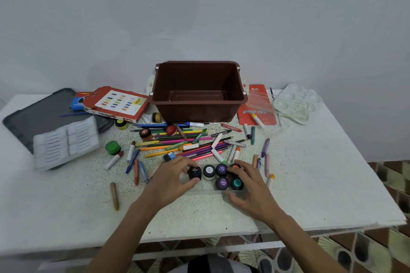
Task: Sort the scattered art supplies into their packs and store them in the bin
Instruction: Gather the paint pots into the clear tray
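Note:
A clear plastic paint tray (206, 190) lies near the table's front with several small paint jars in it. My left hand (170, 182) pinches a black-capped jar (195, 172) at the tray's left end. My right hand (250, 188) grips the tray's right end, its fingertips by an orange-capped jar (234, 166). A white-capped jar (209, 170), two purple-capped jars (221, 183) and a teal-capped jar (237, 183) sit between my hands. The empty brown bin (197, 93) stands at the back. Pencils, markers and crayons (184, 142) are scattered in front of the bin.
A white moulded crayon tray (66, 142) and a dark lid (44, 113) lie at left. A red crayon box (117, 104) is beside the bin. Loose green (112, 146), orange (145, 134) and yellow (121, 123) jars sit nearby. A clear palette (295, 104) and a red brush pack (257, 104) lie at right.

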`<state>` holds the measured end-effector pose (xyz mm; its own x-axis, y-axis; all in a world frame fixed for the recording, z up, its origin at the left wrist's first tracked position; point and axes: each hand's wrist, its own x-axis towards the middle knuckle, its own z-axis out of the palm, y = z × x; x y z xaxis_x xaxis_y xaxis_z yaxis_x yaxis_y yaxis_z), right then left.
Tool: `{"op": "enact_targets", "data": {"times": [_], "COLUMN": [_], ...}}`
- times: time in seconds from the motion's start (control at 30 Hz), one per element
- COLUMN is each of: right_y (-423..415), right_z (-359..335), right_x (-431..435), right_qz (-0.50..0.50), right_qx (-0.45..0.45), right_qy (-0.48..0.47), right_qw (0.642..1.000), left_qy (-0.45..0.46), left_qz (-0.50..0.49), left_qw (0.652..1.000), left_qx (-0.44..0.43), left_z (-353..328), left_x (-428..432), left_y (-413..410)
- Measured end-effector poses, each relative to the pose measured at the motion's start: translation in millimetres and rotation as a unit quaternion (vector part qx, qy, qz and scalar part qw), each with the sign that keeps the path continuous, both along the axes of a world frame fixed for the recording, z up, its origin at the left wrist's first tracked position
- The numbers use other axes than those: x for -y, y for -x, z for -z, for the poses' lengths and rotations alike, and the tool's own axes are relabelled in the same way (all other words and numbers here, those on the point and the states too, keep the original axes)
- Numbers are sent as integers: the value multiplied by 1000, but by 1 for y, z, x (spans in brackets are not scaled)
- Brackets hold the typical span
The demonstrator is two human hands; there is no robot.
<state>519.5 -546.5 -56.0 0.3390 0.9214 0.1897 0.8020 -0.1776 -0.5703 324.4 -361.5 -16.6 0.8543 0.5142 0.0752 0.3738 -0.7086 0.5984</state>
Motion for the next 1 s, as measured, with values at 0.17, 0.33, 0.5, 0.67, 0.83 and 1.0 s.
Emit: {"op": "enact_targets", "data": {"times": [0.17, 0.33, 0.5, 0.67, 0.83, 1.0], "right_y": [0, 0, 0, 0, 0, -1], "right_z": [1, 1, 2, 2, 2, 3], "right_x": [1, 1, 1, 1, 1, 1], "right_qz": [-2, -5, -3, -2, 0, -4], "right_qx": [-3, -5, -5, -6, -9, -10], "right_qy": [-2, 3, 0, -2, -6, -6], "right_qw": [1000, 1000, 1000, 1000, 1000, 1000], "left_qy": [34, 62, 69, 65, 10, -79], "left_qz": [-15, -1, -2, 1, -29, -86], "left_qw": [999, 998, 998, 998, 999, 992], "left_qx": [-18, -12, 6, 5, 24, 44], "left_z": [6, 16, 21, 18, 11, 8], "left_x": [18, 30, 33, 32, 19, -8], "left_y": [0, -7, -12, -10, -4, 0]}}
